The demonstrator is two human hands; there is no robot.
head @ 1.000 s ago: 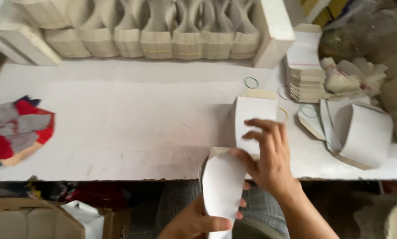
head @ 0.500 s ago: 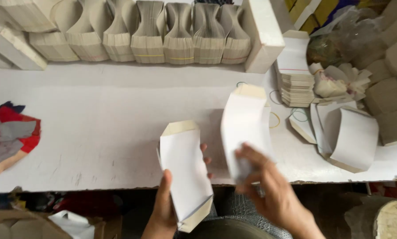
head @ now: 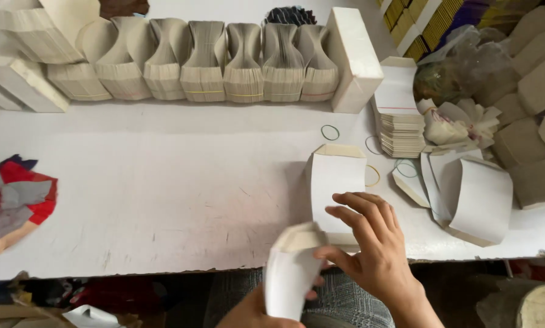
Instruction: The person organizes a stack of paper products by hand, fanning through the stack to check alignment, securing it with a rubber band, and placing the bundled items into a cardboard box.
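We note a folded white paper piece (head: 291,273) at the table's near edge, gripped from below by the left hand (head: 254,313); the right hand (head: 369,243) rests spread-fingered on a stack of white sheets (head: 336,182) on the table (head: 163,182), apparently steadying it.

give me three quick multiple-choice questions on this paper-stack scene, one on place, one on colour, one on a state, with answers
1. Where does the red and grey cloth lie on the white table?
A. left edge
B. right edge
C. middle

2. What colour is the rubber band lying by the white block?
A. red
B. green
C. black

3. How is the paper stack in the left hand held?
A. flat on the table
B. lifted off the table
C. under the block

Answers: 1 A, it sits at the far left. 2 B, the loop shows green. 3 B, it is held below the table's near edge, the right hand touching it.
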